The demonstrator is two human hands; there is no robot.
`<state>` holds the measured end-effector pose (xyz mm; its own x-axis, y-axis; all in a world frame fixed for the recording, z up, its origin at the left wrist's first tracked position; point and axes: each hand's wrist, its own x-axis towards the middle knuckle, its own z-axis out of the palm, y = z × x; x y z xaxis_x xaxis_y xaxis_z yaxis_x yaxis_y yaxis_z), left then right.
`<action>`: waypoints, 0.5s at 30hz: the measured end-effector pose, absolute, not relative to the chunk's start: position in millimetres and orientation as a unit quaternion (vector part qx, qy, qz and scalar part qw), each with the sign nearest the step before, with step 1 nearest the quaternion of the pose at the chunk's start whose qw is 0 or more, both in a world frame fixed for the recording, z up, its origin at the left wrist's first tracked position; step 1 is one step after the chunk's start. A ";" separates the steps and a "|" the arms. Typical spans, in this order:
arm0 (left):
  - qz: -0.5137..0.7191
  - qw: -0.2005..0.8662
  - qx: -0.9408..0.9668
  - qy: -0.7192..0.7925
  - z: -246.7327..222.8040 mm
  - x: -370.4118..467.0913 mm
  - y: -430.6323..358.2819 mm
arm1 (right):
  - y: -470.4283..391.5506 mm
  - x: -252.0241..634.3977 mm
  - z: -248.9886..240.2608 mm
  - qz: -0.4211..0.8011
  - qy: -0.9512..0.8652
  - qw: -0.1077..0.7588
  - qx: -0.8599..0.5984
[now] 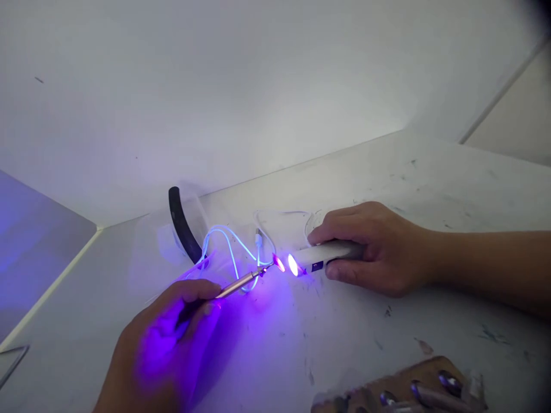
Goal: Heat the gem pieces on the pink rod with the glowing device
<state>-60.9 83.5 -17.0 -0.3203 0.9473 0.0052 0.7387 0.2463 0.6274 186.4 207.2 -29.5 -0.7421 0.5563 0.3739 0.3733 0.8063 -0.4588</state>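
Observation:
My left hand (178,338) pinches a slim rose-gold pen-like holder (238,284) between thumb and fingers. At the holder's tip sits a small pinkish piece (279,263), glowing in the light; its exact kind is hard to make out. My right hand (379,252) is wrapped round a white handheld UV lamp (316,257). Its lit end faces the small piece from a short distance, with a narrow gap between them. Violet light falls over my left palm and the tabletop. A small dark window shows on the lamp's side.
Behind the hands lie a white USB cable (232,252) in loose loops and a black curved bar (184,223) beside clear plastic. At the front right, a brown holder (365,396) carries several dark glossy ovals. The white tabletop (473,201) has stains and meets a white wall.

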 end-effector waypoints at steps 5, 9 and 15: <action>0.249 0.149 0.565 0.773 -22.1 -67.4 84.8 | 207.0 185.1 -28.6 0.169 -0.919 0.222 -0.277; 0.299 0.121 0.556 0.766 -33.8 -78.0 84.7 | 204.1 184.9 -25.8 0.144 -0.923 0.203 -0.294; 0.351 0.074 0.556 0.750 -41.0 -72.0 84.5 | 203.7 185.0 -27.9 0.132 -0.930 0.217 -0.264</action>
<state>-72.0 84.5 -41.0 -0.3711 0.8854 0.2797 0.7822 0.1358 0.6080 185.0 203.7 -27.9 -0.7664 0.5483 0.3348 0.4333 0.8259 -0.3607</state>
